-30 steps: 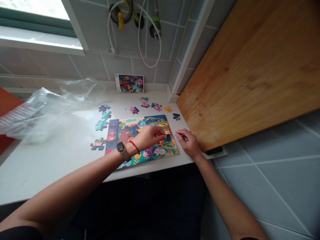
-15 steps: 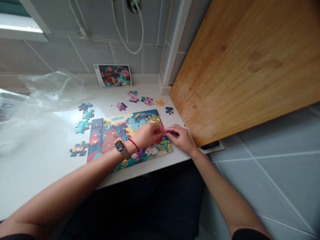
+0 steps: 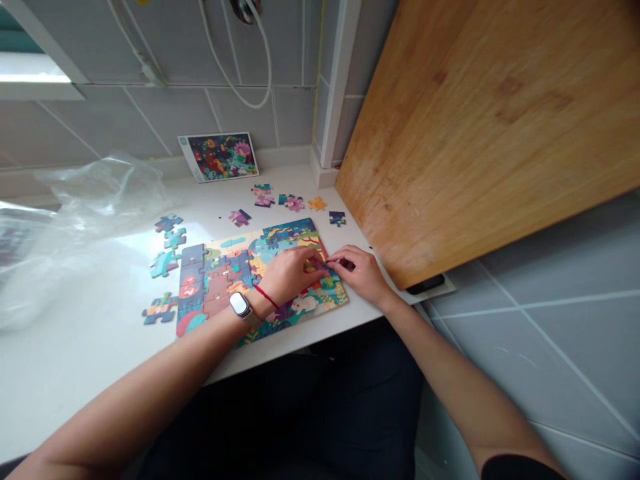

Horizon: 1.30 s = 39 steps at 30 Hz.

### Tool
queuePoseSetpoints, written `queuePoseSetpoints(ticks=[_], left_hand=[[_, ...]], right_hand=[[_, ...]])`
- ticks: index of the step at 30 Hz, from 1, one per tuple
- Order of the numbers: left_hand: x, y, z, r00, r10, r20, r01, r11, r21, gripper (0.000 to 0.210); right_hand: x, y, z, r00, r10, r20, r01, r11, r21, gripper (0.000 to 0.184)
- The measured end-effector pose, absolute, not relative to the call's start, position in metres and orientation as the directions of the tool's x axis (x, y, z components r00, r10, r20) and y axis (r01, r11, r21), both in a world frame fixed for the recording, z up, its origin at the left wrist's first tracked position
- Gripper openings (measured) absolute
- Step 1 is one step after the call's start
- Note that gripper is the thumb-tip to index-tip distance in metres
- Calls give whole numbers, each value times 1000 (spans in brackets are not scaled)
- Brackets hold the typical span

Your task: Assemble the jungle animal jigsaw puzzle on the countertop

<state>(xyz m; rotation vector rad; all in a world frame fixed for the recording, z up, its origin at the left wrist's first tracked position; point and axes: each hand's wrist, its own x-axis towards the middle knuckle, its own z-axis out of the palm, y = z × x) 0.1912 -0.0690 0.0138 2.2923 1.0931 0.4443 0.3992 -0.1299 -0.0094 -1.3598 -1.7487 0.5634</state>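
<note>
A jigsaw puzzle with cartoon animals lies on the white counter, many of its pieces joined. My left hand is over its right half, fingers bent and thumb a little apart from them, fingertips near the right edge. My right hand meets it there from the right, thumb and forefinger pinched on a small puzzle piece that is mostly hidden by the fingers. A white rabbit shows on the puzzle below my left hand.
Loose pieces lie behind the puzzle, including an orange piece and a dark blue piece; several more, such as a teal piece, lie left. A picture card leans on the wall. Clear plastic lies left; a wooden board stands right.
My left thumb has moved slightly away from its fingers. My right hand stays at the puzzle's right edge. The view has shifted a little.
</note>
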Motion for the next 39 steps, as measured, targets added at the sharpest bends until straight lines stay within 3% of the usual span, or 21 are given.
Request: queuePoseSetpoints(ticks=[28,39], left_hand=[[192,-69,10,655,747,110,608,-609,510,18],[189,-71,10,695,710,117,582,-650,489,16]], right_hand=[[401,-128,-16,-80,927,366,606,337,-721,8],[405,-127,-16,105,936,337,468,253,-847,20]])
